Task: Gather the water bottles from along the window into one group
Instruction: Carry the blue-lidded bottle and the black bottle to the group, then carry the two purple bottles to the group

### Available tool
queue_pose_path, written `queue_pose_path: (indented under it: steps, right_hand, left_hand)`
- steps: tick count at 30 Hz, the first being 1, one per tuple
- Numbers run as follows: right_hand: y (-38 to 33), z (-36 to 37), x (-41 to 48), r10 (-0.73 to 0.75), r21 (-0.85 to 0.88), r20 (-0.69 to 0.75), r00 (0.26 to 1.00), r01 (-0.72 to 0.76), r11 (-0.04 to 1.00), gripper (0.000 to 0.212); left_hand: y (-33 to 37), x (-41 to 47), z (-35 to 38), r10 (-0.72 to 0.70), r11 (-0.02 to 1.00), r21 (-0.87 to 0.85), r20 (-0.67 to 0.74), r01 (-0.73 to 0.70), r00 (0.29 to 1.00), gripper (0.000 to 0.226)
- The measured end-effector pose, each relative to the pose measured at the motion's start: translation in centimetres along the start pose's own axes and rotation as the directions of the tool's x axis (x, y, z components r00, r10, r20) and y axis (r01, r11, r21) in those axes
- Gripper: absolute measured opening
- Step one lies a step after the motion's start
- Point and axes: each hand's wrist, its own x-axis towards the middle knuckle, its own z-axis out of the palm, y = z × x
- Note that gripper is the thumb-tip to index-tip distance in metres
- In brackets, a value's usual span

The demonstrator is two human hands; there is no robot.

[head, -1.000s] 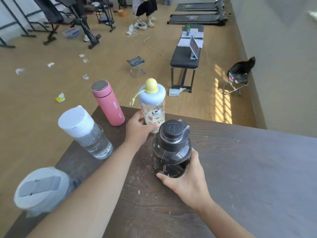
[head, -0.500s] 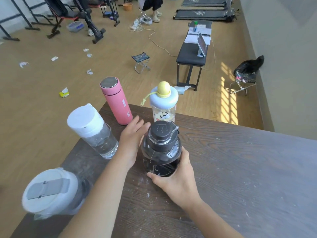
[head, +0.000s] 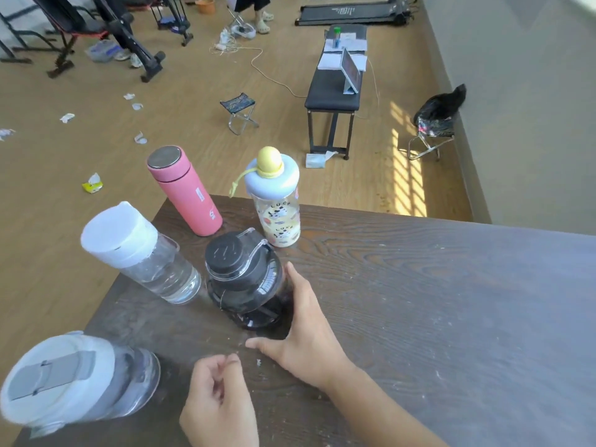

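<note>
The right hand (head: 306, 337) cups the black bottle (head: 248, 282), fingers (head: 295, 285) apart against its 3 o'clock side, apparently nudging it toward the pink flask (head: 187, 191) and cartoon bottle (head: 277, 204); the left hand (head: 219, 404) hangs loosely curled, empty.

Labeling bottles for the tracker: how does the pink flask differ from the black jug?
The pink flask is slim, opaque, with a flat metal cap; the black jug is squat, smoky see-through, with a black screw cap and clear carry loop. The flask stands free at the table's far edge; the jug sits nearer, with the right hand against its side. Both stand upright and capped on the table.
</note>
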Motion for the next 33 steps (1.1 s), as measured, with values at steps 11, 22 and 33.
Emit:
queue_pose_path:
  steps: [11, 22, 33]
  right_hand:
    - [8.9, -17.4, -14.5, 0.234, 0.102, -0.699, 0.676, -0.230, 0.968, 0.048]
    - [15.5, -27.2, -36.3, 0.281, 0.247, -0.958, 0.052, -0.340, 0.907, 0.028]
    - [18.5, -29.3, -47.1, 0.362, 0.600, -0.743, -0.564, -0.320, 0.733, 0.090]
  left_hand:
    - [1.7, -14.0, 13.9, 0.290, 0.948, -0.136, 0.743, -0.287, 0.604, 0.023]
    - [2.6, -38.3, 25.1, 0.370, 0.821, -0.357, 0.927, -0.446, -0.061, 0.051]
    - [3.5, -53.7, 30.1, 0.270, 0.776, -0.335, 0.942, -0.535, -0.199, 0.092]
